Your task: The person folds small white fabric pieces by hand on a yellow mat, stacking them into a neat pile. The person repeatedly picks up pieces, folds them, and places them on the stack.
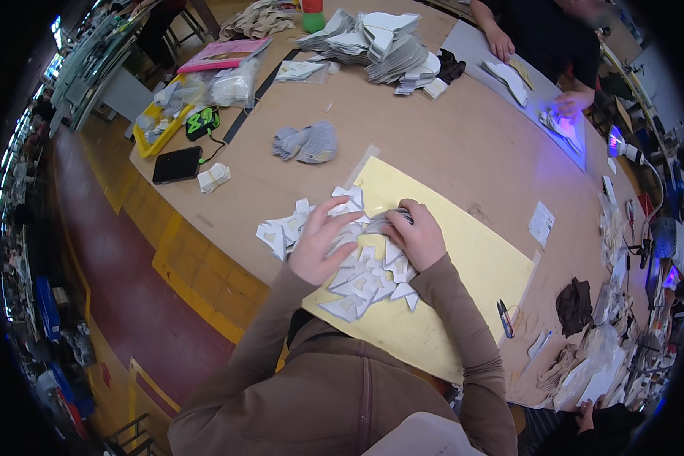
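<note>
White and grey cut pieces [357, 285], thin and angular, lie in a loose heap on a pale yellow sheet [463, 251] in front of me. Over the heap's left part my left hand [321, 245] rests with its fingers spread, touching or just above the pieces. My right hand [418, 234] curls its fingers around a small stack of grey-white cut pieces [378, 222]; its fingertips partly cover the stack. More white pieces [281, 232] spill past the sheet's left edge, beyond my left hand.
A grey bundle [305, 142] lies farther off, with tall stacks of cut pieces [384, 45] behind. Left are a phone [176, 165] and a yellow basket [140, 137]. Snips [505, 318] lie right. Across the table another person's hands [574, 102] work under violet light.
</note>
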`<move>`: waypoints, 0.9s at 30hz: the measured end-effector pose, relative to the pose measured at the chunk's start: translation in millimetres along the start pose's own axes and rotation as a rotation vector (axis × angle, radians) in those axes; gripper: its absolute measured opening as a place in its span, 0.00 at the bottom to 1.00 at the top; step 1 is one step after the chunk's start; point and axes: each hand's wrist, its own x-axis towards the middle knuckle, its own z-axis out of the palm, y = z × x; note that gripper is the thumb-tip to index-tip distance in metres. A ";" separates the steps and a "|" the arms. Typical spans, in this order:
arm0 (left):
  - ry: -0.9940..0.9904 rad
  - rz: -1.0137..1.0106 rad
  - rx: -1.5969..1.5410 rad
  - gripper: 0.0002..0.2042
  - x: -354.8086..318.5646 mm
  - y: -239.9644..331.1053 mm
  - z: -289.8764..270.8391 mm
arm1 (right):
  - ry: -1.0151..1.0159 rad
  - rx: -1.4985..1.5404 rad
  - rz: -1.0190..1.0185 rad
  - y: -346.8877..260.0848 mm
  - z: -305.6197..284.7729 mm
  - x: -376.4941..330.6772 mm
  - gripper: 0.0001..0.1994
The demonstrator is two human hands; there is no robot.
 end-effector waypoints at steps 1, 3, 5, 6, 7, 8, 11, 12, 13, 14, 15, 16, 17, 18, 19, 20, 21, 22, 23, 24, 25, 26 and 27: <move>0.036 -0.016 -0.020 0.21 -6.5 -6.2 -7.7 | -0.005 0.030 -0.006 3.1 -1.9 0.0 0.11; 0.150 -0.101 -0.132 0.17 -21.6 -18.8 -19.3 | 0.071 0.040 -0.019 11.2 -6.9 -0.9 0.11; 0.259 -0.181 -0.171 0.16 -35.0 -26.2 -33.6 | 0.226 0.003 -0.025 19.7 -16.8 -5.3 0.12; 0.314 -0.221 -0.195 0.15 -40.6 -30.4 -39.5 | 0.274 -0.054 -0.001 22.3 -25.9 -6.6 0.13; 0.346 -0.252 -0.202 0.14 -45.6 -36.5 -43.9 | 0.269 -0.135 -0.016 29.6 -30.6 -11.0 0.13; 0.377 -0.283 -0.209 0.13 -50.0 -44.0 -47.2 | 0.263 -0.216 -0.030 35.9 -34.6 -15.2 0.13; 0.403 -0.296 -0.263 0.12 -49.9 -53.8 -48.2 | 0.123 -0.023 0.045 59.3 -20.1 -35.5 0.13; 0.405 -0.296 -0.281 0.11 -48.4 -53.5 -48.4 | 0.092 0.026 0.071 63.3 -23.3 -36.5 0.12; 0.387 -0.279 -0.273 0.11 -45.9 -51.4 -47.2 | 0.061 0.075 0.097 67.5 -27.1 -36.8 0.12; 0.370 -0.262 -0.265 0.10 -42.3 -47.0 -44.7 | 0.029 0.124 0.123 71.2 -31.0 -36.4 0.11; 0.356 -0.246 -0.251 0.10 -39.8 -40.5 -43.0 | 0.047 0.206 0.181 70.7 -37.9 -33.7 0.10; 0.340 -0.227 -0.255 0.10 -36.6 -34.6 -41.4 | 0.063 0.289 0.242 67.5 -49.4 -28.5 0.09; 0.325 -0.209 -0.259 0.10 -33.5 -28.9 -39.4 | 0.079 0.372 0.303 68.2 -56.0 -24.6 0.08; 0.304 -0.181 -0.269 0.10 -30.0 -25.9 -37.0 | 0.044 0.483 0.433 77.6 -57.1 -26.3 0.09; 0.295 -0.184 -0.264 0.10 -28.8 -24.8 -35.7 | 0.008 0.599 0.568 88.9 -54.4 -29.8 0.09; 0.287 -0.187 -0.260 0.09 -27.9 -24.0 -34.5 | -0.028 0.715 0.702 98.1 -51.7 -32.2 0.10; 0.277 -0.195 -0.253 0.09 -28.6 -23.5 -33.4 | -0.110 0.502 0.607 100.2 -50.5 -30.3 0.12; 0.263 -0.197 -0.235 0.09 -29.8 -23.0 -33.3 | -0.076 0.412 0.541 99.4 -48.4 -30.3 0.12; 0.248 -0.198 -0.217 0.09 -31.3 -22.6 -33.8 | -0.044 0.320 0.475 96.7 -45.0 -30.4 0.13; 0.244 -0.198 -0.198 0.09 -32.7 -22.5 -34.0 | -0.015 0.229 0.399 94.6 -42.5 -29.0 0.13; 0.239 -0.201 -0.199 0.09 -34.0 -22.3 -33.6 | 0.056 0.194 0.388 92.7 -42.5 -29.7 0.13; 0.236 -0.203 -0.201 0.09 -35.3 -22.2 -33.0 | 0.127 0.158 0.376 89.7 -44.3 -30.7 0.12; 0.230 -0.206 -0.198 0.09 -36.9 -21.2 -33.5 | 0.200 0.127 0.365 84.7 -46.2 -32.3 0.12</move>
